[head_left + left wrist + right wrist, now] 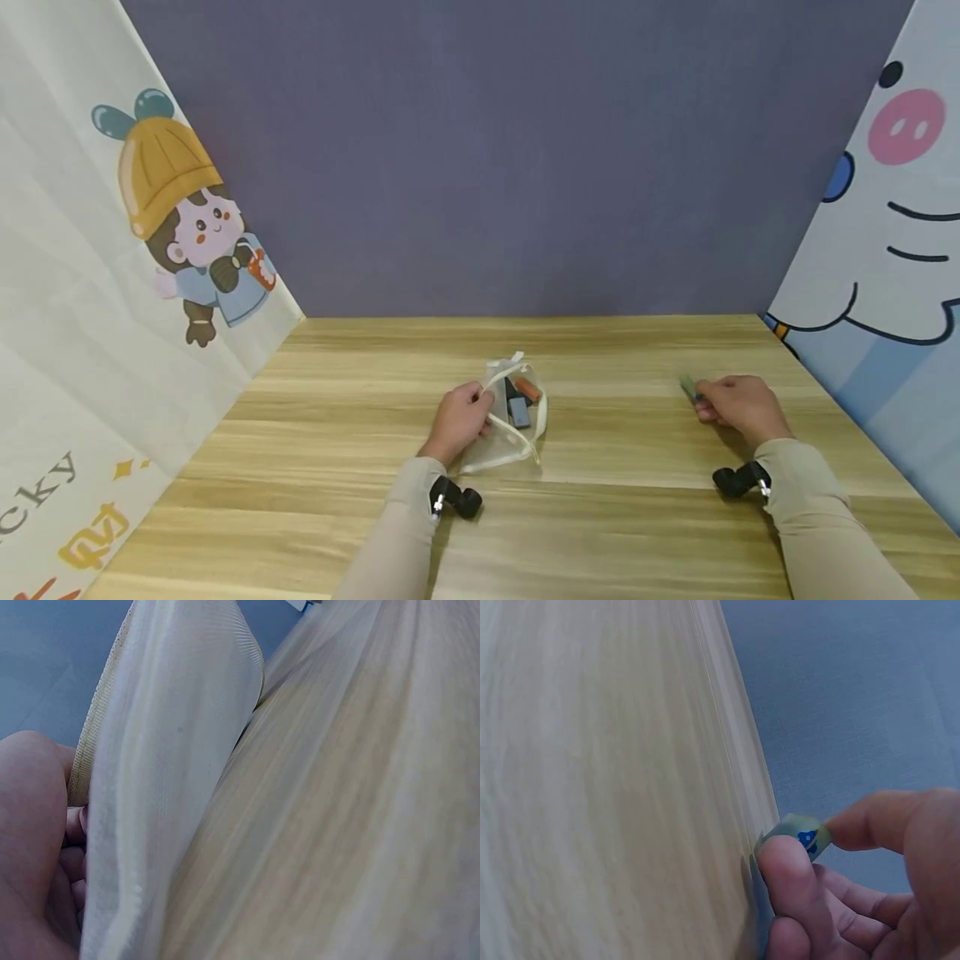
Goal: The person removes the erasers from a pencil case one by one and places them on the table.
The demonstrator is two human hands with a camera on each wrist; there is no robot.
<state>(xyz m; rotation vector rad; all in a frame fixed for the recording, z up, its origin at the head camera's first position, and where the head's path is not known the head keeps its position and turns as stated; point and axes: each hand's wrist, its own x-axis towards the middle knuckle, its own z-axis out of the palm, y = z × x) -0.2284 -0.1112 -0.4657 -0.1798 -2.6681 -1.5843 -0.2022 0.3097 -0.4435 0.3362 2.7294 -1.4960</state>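
My left hand grips the edge of a sheer white mesh bag with cream trim, which lies on the table. Through its mouth show a grey-blue block, an orange piece and something dark behind them. In the left wrist view, the bag's mesh stands up beside the curled fingers. Well to the right, my right hand pinches a small pale green block between thumb and fingers. The right wrist view shows a blue printed mark on this green block.
The wood-grain table extends to a grey-purple panel at the back. Printed cartoon sheets border it on the left and right. A small black camera sits on each wrist.
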